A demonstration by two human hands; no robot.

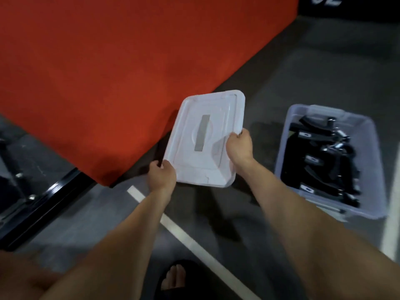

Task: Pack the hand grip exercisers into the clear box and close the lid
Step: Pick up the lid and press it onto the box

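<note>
I hold the clear plastic lid (205, 137), which has a grey handle strip in its middle, in the air in front of me. My left hand (161, 176) grips its near left corner. My right hand (239, 147) grips its right edge. The clear box (368, 169) stands open on the grey floor to the right of the lid. Several black hand grip exercisers (320, 161) with white labels and metal springs lie piled inside it. The lid is apart from the box, left of it.
A table under a red cloth (108, 72) fills the upper left, its corner just behind the lid. Black metal frame parts (43, 202) sit at the lower left. A white floor line (184, 234) runs diagonally. My sandalled foot (175, 278) shows at the bottom.
</note>
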